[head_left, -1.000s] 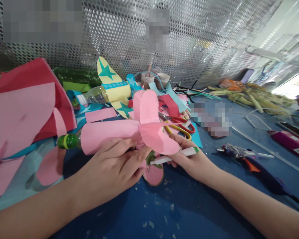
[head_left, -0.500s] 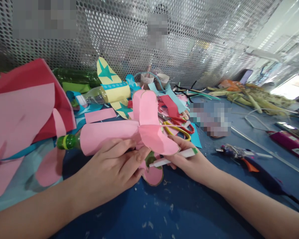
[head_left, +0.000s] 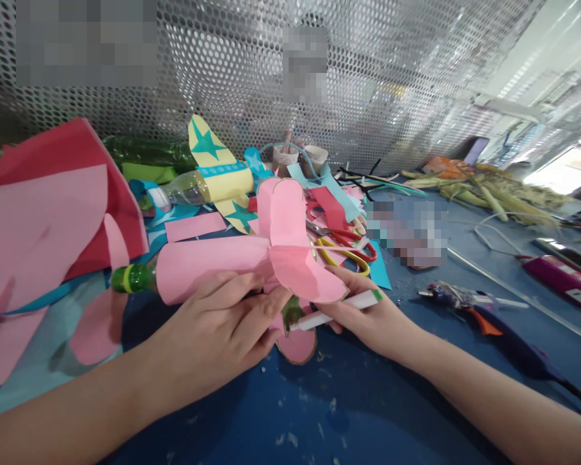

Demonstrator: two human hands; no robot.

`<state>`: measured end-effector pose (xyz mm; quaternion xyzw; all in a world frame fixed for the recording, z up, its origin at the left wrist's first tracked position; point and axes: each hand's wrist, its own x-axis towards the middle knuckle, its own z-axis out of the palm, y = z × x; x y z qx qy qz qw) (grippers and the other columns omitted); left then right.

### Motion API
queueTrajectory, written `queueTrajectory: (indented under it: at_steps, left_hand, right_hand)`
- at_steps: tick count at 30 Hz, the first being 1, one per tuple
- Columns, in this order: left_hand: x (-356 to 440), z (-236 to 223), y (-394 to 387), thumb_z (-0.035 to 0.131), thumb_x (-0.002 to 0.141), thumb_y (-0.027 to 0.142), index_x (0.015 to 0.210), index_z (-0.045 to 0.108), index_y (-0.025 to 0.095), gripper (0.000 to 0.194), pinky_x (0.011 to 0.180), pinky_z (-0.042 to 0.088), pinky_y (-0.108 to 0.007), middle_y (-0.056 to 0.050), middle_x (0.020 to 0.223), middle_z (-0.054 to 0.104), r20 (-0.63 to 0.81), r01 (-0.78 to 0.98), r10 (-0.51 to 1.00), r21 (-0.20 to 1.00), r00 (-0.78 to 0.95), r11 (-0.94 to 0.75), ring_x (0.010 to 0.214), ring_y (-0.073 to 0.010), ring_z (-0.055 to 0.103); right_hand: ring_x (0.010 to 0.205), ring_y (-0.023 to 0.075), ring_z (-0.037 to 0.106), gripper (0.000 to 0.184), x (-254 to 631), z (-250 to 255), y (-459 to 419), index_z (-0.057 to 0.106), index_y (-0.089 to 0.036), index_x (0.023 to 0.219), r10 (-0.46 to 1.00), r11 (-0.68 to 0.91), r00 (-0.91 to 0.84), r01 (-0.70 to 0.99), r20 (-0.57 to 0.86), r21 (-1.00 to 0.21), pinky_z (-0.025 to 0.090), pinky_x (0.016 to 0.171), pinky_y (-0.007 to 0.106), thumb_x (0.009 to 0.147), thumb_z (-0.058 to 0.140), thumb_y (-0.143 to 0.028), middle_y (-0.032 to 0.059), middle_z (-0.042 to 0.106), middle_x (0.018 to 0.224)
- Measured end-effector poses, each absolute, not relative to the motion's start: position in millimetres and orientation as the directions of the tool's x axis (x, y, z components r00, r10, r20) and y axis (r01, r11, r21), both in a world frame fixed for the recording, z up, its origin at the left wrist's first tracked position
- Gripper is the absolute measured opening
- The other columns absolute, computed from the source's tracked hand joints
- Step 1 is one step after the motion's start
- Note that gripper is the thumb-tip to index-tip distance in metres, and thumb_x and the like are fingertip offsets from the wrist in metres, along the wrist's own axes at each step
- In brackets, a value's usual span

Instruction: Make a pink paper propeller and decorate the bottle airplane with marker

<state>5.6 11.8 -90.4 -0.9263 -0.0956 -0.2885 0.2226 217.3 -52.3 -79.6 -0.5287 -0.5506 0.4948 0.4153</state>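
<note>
A green plastic bottle [head_left: 134, 278] wrapped in pink paper lies sideways before me, its neck with a yellow ring pointing left. Pink paper fins [head_left: 285, 213] stand out around its right end. My left hand [head_left: 232, 316] is closed around the wrapped body near the fins. Between the fingers of my right hand [head_left: 363, 310] is a white marker [head_left: 339, 310] with a green end. Its tip points left, at the green bottle end beside the lower fin [head_left: 297, 345]. The front fin partly covers my right fingers.
Red-handled scissors [head_left: 353, 242] and yellow-handled ones lie behind the bottle among paper scraps. A yellow paper-covered bottle [head_left: 227, 184] with stars is farther back. Pink and red sheets [head_left: 121, 239] cover the left. A glue gun [head_left: 503, 336] and a purple cutter [head_left: 561, 278] lie at right.
The marker's tip has shifted slightly left and down at the bottle's green end. My left hand and the wrapped bottle look almost unmoved.
</note>
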Motion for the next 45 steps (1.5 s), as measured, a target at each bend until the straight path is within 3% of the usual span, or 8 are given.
queueTrajectory:
  at_steps: [6, 10, 21, 25, 38, 45]
  left_hand:
    - [5.7, -86.2, 10.4, 0.047, 0.093, 0.017, 0.105, 0.062, 0.01, 0.021, 0.083, 0.051, -0.04, -0.007, 0.082, 0.071, 0.559, 0.298, 0.06, -0.345, 0.827, -0.89, 0.092, -0.0258, 0.063]
    - [5.0, -84.0, 10.2, 0.049, 0.092, 0.016, 0.099, 0.065, 0.013, 0.017, 0.082, 0.051, -0.041, -0.007, 0.084, 0.071, 0.538, 0.27, 0.013, -0.402, 0.843, -0.875, 0.09, -0.0257, 0.064]
    - [4.7, -86.5, 11.0, 0.039, 0.097, 0.018, 0.106, 0.064, 0.014, 0.027, 0.081, 0.051, -0.039, -0.005, 0.079, 0.069, 0.589, 0.337, 0.072, -0.354, 0.805, -0.872, 0.09, -0.024, 0.063]
    - [5.5, -83.2, 10.0, 0.039, 0.097, 0.019, 0.105, 0.064, 0.018, 0.026, 0.086, 0.05, -0.037, 0.0, 0.077, 0.068, 0.541, 0.312, 0.045, -0.413, 0.84, -0.856, 0.089, -0.0208, 0.063]
    - [5.6, -85.0, 10.5, 0.043, 0.096, 0.021, 0.108, 0.059, 0.01, 0.023, 0.082, 0.051, -0.037, -0.004, 0.08, 0.069, 0.572, 0.318, 0.072, -0.343, 0.817, -0.884, 0.092, -0.0236, 0.064]
    - [7.5, -80.9, 10.2, 0.044, 0.095, 0.016, 0.1, 0.063, 0.01, 0.021, 0.081, 0.051, -0.037, -0.003, 0.073, 0.067, 0.553, 0.278, 0.003, -0.413, 0.833, -0.867, 0.087, -0.0239, 0.064]
  right_hand:
    - [0.045, 0.0088, 0.038, 0.021, 217.3, -80.8, -52.2, 0.043, -0.022, 0.07, 0.994, -0.031, -0.101, 0.16, -0.048, -0.987, 0.028, 0.045, 0.023, 0.081, 0.058, -0.032, -0.0076, 0.047, 0.049]
    - [0.046, 0.009, 0.04, 0.021, 217.8, -81.6, -51.1, 0.043, -0.022, 0.071, 0.995, -0.04, -0.089, 0.154, -0.054, -0.987, 0.03, 0.046, 0.023, 0.08, 0.059, -0.033, -0.0071, 0.048, 0.051]
    - [0.045, 0.009, 0.039, 0.019, 218.0, -81.3, -52.3, 0.045, -0.022, 0.073, 0.994, -0.036, -0.101, 0.154, -0.052, -0.987, 0.028, 0.045, 0.023, 0.081, 0.058, -0.032, -0.0074, 0.048, 0.05]
    - [0.045, 0.0088, 0.039, 0.02, 217.0, -82.0, -52.3, 0.044, -0.023, 0.071, 0.994, -0.03, -0.099, 0.146, -0.045, -0.989, 0.027, 0.044, 0.023, 0.082, 0.058, -0.031, -0.0076, 0.048, 0.05]
    - [0.044, 0.0077, 0.036, 0.017, 215.5, -78.3, -52.8, 0.045, -0.021, 0.073, 0.993, -0.037, -0.103, 0.191, -0.058, -0.981, 0.025, 0.043, 0.022, 0.081, 0.056, -0.031, -0.0083, 0.046, 0.048]
    - [0.044, 0.0079, 0.038, 0.019, 216.2, -79.9, -52.6, 0.045, -0.021, 0.071, 0.992, -0.048, -0.104, 0.188, -0.068, -0.981, 0.025, 0.043, 0.022, 0.081, 0.057, -0.032, -0.0077, 0.047, 0.049]
